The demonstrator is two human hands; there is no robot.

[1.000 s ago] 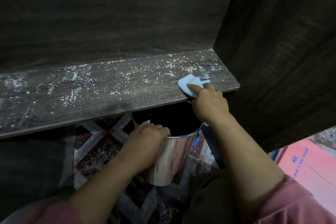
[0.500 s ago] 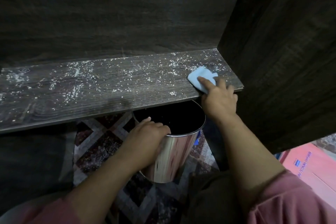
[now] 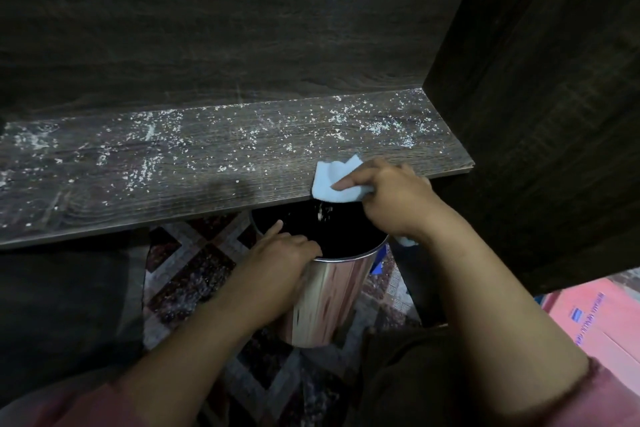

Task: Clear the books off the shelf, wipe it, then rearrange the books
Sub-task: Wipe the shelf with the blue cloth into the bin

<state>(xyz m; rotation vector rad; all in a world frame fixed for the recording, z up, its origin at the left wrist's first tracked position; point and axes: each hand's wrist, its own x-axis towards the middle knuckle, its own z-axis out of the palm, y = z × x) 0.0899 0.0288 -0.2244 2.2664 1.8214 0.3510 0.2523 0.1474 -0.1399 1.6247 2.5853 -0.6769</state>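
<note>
At the front edge of the shelf [image 3: 173, 184], the blue cloth [image 3: 329, 180] is clutched by the right grip [image 3: 394, 201], specks [image 3: 152, 130] swept toward the bin [image 3: 329, 295] held by the left grip [image 3: 280, 253]. All books are cleared off; wiping is judged barely begun, rearranging undone.

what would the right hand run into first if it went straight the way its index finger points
The right hand, holding the blue cloth, points left along the front strip of the shelf. It would first meet loose white crumbs; nothing solid shows in that line, though it may drift off the edge.
</note>
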